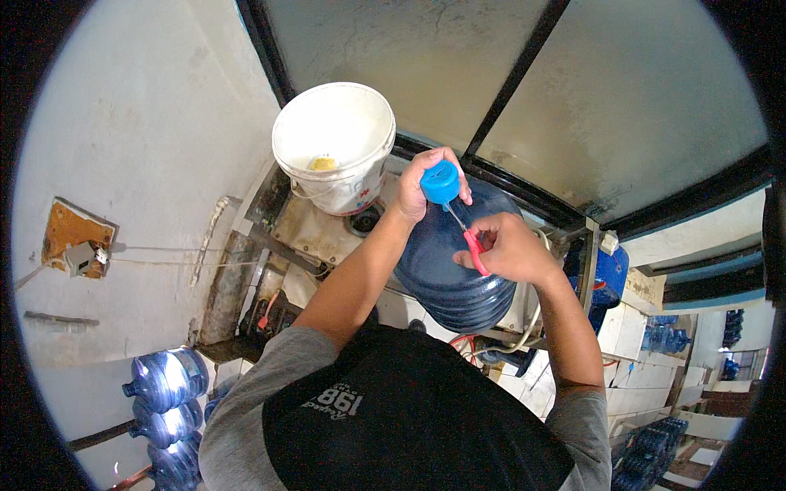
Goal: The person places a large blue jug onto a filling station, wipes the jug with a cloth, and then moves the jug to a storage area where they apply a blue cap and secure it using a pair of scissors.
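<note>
A large blue plastic water jug (454, 264) stands upright in front of me, with a light blue cap (441, 178) at its top. My left hand (424, 178) is wrapped around the neck just under the cap. In my right hand (513, 248) is a pair of scissors (476, 253) with pink-red handles. Its narrow metal blades point up and left, their tips at the lower edge of the cap. Whether the blades cut into the cap's skirt or only touch it, I cannot tell.
Left of the jug, a white bucket (333, 153) holds a yellow sponge-like piece (323, 163) on a worn metal counter (304, 236). Framed glass panels (424, 67) rise behind. Several blue jugs (169, 379) are stacked at lower left. A pale hose (535, 313) hangs at right.
</note>
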The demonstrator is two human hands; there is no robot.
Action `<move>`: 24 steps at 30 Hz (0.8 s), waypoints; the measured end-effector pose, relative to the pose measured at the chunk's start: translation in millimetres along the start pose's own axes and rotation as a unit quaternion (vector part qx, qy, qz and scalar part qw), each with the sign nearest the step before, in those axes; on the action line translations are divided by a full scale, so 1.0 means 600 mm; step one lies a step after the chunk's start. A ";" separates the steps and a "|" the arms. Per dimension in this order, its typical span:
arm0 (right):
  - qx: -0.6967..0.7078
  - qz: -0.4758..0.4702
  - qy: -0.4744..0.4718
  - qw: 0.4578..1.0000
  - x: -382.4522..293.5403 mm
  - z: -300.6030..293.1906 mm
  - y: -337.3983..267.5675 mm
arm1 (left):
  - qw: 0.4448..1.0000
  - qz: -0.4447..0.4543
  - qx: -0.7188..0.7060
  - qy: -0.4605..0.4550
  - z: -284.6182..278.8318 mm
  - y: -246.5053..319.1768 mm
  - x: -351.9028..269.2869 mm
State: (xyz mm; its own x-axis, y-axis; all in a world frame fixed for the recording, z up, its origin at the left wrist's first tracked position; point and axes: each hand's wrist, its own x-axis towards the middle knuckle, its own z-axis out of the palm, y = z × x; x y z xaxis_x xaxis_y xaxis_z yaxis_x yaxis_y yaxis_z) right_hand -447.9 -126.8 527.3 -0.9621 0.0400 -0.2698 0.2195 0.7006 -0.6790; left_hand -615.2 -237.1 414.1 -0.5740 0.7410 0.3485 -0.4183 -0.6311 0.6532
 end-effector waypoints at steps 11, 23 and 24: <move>0.065 -0.051 0.043 0.996 -0.005 0.032 0.010 | 1.000 0.006 -0.003 -0.005 -0.006 0.004 -0.015; 0.181 -0.034 -0.044 0.982 0.006 0.020 0.038 | 1.000 -0.003 0.001 -0.010 0.005 0.001 -0.018; 0.186 -0.029 -0.040 0.981 0.004 0.022 0.039 | 1.000 -0.001 0.006 -0.013 0.003 0.001 -0.017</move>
State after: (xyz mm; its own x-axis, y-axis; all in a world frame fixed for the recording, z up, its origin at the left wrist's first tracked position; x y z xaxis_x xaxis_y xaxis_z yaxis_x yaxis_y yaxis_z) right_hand -443.2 -119.6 502.0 -0.9622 -0.0596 -0.2656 0.2222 0.3917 -0.8929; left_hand -608.2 -244.6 412.1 -0.5542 0.7481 0.3650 -0.4112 -0.6273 0.6614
